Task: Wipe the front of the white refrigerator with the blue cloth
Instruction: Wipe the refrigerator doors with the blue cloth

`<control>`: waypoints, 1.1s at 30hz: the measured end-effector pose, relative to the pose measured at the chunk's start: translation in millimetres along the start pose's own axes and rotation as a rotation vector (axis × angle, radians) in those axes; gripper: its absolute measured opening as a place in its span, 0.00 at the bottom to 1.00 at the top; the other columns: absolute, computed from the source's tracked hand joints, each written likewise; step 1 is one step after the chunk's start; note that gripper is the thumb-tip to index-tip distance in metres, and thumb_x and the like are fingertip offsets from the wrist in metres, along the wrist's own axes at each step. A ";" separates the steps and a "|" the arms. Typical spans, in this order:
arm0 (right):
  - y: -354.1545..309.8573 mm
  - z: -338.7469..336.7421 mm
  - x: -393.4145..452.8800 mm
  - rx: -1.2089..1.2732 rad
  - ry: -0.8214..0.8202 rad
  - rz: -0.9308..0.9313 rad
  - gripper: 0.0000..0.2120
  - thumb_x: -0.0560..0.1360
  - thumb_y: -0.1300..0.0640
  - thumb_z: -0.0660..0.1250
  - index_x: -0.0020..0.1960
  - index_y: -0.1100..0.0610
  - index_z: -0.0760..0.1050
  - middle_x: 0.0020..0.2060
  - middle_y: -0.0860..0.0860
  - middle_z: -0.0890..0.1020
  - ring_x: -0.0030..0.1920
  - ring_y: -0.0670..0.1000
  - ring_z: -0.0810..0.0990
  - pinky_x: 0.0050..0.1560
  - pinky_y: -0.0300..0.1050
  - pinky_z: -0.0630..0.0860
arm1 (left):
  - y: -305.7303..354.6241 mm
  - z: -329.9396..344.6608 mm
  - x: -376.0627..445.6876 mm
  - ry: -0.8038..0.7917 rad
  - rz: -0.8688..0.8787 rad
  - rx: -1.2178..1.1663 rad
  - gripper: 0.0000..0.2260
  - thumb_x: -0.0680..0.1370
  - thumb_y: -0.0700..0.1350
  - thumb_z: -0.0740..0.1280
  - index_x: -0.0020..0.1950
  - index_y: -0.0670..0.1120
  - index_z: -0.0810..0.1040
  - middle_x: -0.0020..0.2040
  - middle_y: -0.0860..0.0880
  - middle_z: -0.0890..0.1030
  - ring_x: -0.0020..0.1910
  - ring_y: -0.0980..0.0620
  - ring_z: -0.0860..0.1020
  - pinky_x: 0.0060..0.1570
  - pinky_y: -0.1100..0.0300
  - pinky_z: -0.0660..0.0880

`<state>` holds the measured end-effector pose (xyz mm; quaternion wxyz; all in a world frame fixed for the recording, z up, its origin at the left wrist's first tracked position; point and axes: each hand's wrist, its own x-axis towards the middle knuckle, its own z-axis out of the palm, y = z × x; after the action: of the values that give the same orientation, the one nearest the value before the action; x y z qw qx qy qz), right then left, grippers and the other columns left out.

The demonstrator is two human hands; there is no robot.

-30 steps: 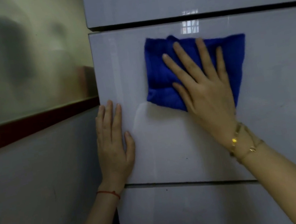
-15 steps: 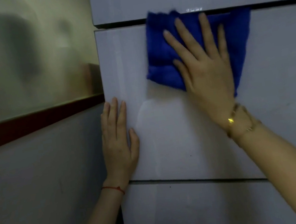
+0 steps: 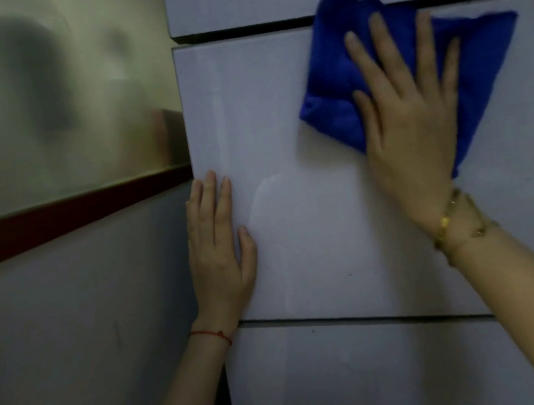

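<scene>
The white refrigerator [image 3: 314,230] fills the right of the head view, its glossy front split by two dark horizontal gaps into three panels. My right hand [image 3: 410,125] lies flat with fingers spread, pressing the blue cloth [image 3: 331,88] against the upper right of the middle panel. The cloth's top edge crosses the upper gap onto the top panel. My left hand [image 3: 218,247] rests flat on the left edge of the middle panel, fingers pointing up, holding nothing.
Left of the refrigerator is a wall [image 3: 70,335], grey below and shiny pale above, with a dark red band [image 3: 53,220] between. The refrigerator's left edge [image 3: 188,144] stands out from that wall.
My right hand has slid the blue cloth up and to the right, from the middle panel's centre to its upper right, over the gap. My left hand has stayed on the panel's edge.
</scene>
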<state>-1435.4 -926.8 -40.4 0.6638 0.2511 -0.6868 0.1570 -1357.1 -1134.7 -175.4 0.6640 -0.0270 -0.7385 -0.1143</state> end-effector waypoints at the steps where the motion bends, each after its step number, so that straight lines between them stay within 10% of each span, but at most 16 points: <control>1: -7.1 2.0 3.5 0.002 0.008 -0.008 0.21 0.85 0.48 0.47 0.77 0.49 0.58 0.77 0.48 0.60 0.77 0.60 0.55 0.76 0.62 0.49 | 0.2 -0.5 0.0 -0.004 -0.003 -0.001 0.24 0.80 0.39 0.57 0.76 0.38 0.60 0.78 0.43 0.59 0.80 0.46 0.53 0.76 0.40 0.58; 7: -25.5 -1.4 -126.9 0.055 -0.183 -0.315 0.24 0.82 0.51 0.60 0.76 0.49 0.61 0.76 0.48 0.62 0.77 0.58 0.57 0.76 0.60 0.53 | 8.6 0.2 -1.7 0.008 -0.013 0.071 0.25 0.80 0.41 0.58 0.77 0.39 0.59 0.79 0.42 0.57 0.80 0.45 0.53 0.79 0.46 0.51; 16: 57.9 -19.3 -63.3 0.013 -0.055 0.100 0.21 0.85 0.50 0.49 0.77 0.50 0.58 0.76 0.50 0.61 0.77 0.61 0.53 0.76 0.64 0.48 | 40.9 19.7 10.3 0.002 0.092 0.054 0.25 0.79 0.39 0.60 0.76 0.40 0.61 0.77 0.41 0.60 0.79 0.43 0.56 0.76 0.39 0.57; 24: 25.3 -14.7 -164.6 0.004 -0.207 -0.169 0.23 0.83 0.50 0.56 0.77 0.47 0.59 0.77 0.46 0.59 0.78 0.57 0.53 0.76 0.59 0.51 | 38.8 23.3 9.4 0.012 0.103 0.097 0.25 0.79 0.41 0.59 0.77 0.41 0.60 0.78 0.41 0.60 0.79 0.43 0.56 0.77 0.40 0.56; 33: 106.7 -33.4 -66.5 0.009 -0.002 0.296 0.22 0.84 0.48 0.46 0.77 0.51 0.58 0.77 0.50 0.59 0.78 0.60 0.53 0.77 0.61 0.47 | 41.2 26.5 8.4 0.051 0.110 0.107 0.24 0.79 0.41 0.58 0.75 0.38 0.62 0.77 0.39 0.61 0.78 0.41 0.57 0.77 0.42 0.54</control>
<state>-1467.1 -811.4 -91.4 0.6315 0.1502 -0.7162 0.2563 -1376.0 -1090.2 -164.1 0.6884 -0.0290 -0.7237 -0.0385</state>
